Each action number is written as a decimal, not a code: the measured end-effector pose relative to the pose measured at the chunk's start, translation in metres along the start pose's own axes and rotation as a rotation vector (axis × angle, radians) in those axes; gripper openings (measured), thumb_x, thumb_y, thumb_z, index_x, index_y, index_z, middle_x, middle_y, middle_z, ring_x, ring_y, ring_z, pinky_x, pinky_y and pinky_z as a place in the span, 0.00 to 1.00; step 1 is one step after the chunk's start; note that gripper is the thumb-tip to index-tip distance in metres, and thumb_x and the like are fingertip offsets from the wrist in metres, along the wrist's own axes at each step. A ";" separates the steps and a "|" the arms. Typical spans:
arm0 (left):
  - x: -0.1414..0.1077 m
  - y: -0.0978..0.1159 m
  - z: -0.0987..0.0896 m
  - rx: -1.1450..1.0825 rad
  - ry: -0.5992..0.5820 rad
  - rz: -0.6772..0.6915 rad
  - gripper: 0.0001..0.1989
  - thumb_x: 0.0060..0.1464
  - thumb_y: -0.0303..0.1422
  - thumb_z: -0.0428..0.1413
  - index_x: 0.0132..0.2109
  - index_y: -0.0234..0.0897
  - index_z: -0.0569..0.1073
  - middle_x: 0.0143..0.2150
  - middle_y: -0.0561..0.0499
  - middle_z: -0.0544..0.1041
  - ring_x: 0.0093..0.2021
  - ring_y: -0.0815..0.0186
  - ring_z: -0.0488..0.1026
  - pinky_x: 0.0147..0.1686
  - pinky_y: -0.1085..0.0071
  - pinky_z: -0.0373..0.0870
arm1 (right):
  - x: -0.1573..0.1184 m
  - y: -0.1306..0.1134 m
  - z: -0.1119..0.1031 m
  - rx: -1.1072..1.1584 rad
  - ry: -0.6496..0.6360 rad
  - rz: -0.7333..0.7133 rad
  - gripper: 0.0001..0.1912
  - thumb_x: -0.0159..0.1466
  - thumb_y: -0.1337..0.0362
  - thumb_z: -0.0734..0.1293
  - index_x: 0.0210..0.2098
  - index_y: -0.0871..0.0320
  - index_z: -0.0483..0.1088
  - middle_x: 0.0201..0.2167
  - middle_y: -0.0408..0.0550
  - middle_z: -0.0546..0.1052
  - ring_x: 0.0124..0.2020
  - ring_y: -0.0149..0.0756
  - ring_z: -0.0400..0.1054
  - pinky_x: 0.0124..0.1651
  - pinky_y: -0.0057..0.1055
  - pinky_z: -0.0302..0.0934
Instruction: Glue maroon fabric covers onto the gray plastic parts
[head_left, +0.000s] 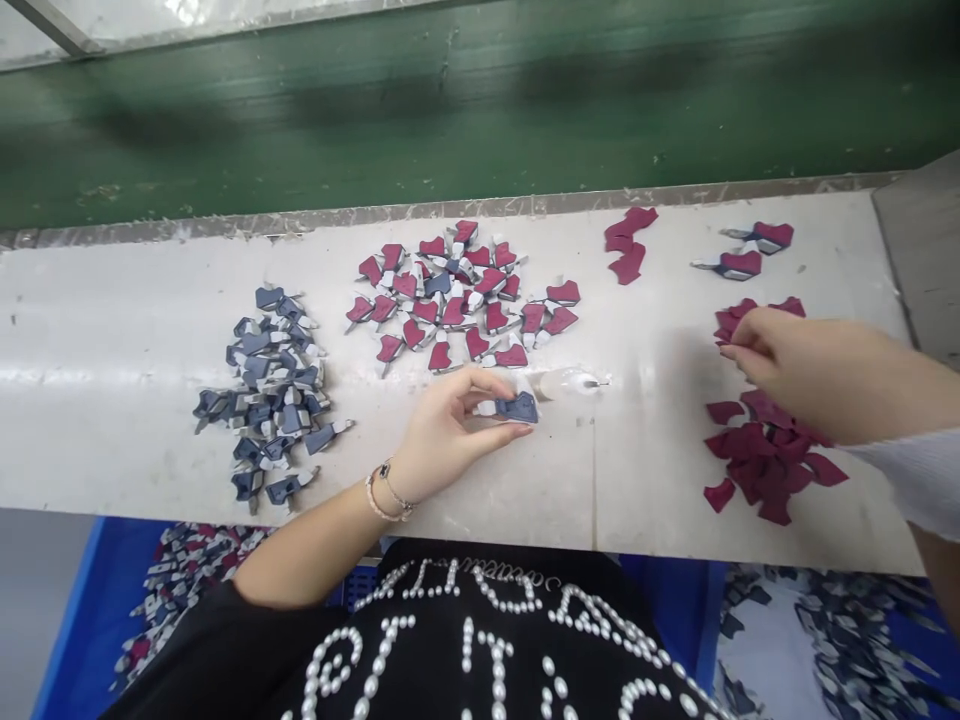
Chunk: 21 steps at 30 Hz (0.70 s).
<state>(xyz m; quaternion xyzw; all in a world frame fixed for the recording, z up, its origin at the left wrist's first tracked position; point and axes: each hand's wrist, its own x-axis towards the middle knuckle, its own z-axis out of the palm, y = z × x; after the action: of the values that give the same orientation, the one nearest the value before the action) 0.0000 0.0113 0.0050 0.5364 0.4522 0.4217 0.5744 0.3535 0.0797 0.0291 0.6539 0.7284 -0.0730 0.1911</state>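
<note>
White bench [112, 400] before green strip [225, 150]: work perhaps about half way, judging by the piles.
Already with red tops, many parts [452, 312] near the middle, two at far right; without red, a pile of blue parts [256, 343] at left. In bent left hand [431, 440], between thumb and fingers, one bare part [519, 407]. Over red pieces [772, 460], right hand [817, 375], palm down, fingertips close together; hold on any piece impossible to tell.

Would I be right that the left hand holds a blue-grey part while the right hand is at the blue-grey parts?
Not quite: the head view shows the right hand at the red pieces. The left hand does hold a blue-grey part.
</note>
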 end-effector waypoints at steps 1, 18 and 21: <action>-0.002 0.001 0.001 0.049 0.011 0.035 0.13 0.50 0.30 0.69 0.41 0.37 0.74 0.41 0.50 0.77 0.44 0.68 0.77 0.46 0.69 0.81 | -0.010 -0.005 -0.006 0.094 -0.003 0.006 0.11 0.72 0.57 0.61 0.39 0.55 0.69 0.27 0.52 0.79 0.24 0.42 0.73 0.24 0.36 0.62; -0.030 -0.010 0.012 0.384 0.142 0.289 0.11 0.53 0.28 0.67 0.44 0.38 0.77 0.41 0.48 0.82 0.44 0.66 0.79 0.45 0.68 0.79 | -0.065 -0.150 -0.024 1.183 -0.244 -0.338 0.12 0.70 0.55 0.65 0.32 0.52 0.74 0.28 0.42 0.78 0.29 0.35 0.71 0.31 0.32 0.63; -0.030 -0.009 0.008 0.404 0.083 0.337 0.11 0.54 0.28 0.66 0.44 0.37 0.76 0.41 0.47 0.82 0.44 0.66 0.80 0.47 0.69 0.80 | -0.063 -0.149 -0.026 1.126 -0.241 -0.338 0.13 0.69 0.55 0.66 0.30 0.53 0.73 0.24 0.40 0.75 0.25 0.33 0.67 0.28 0.31 0.58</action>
<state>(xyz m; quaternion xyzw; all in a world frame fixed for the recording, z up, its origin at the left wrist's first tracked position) 0.0008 -0.0198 -0.0015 0.6903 0.4545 0.4342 0.3583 0.2068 0.0108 0.0553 0.5167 0.6450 -0.5506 -0.1179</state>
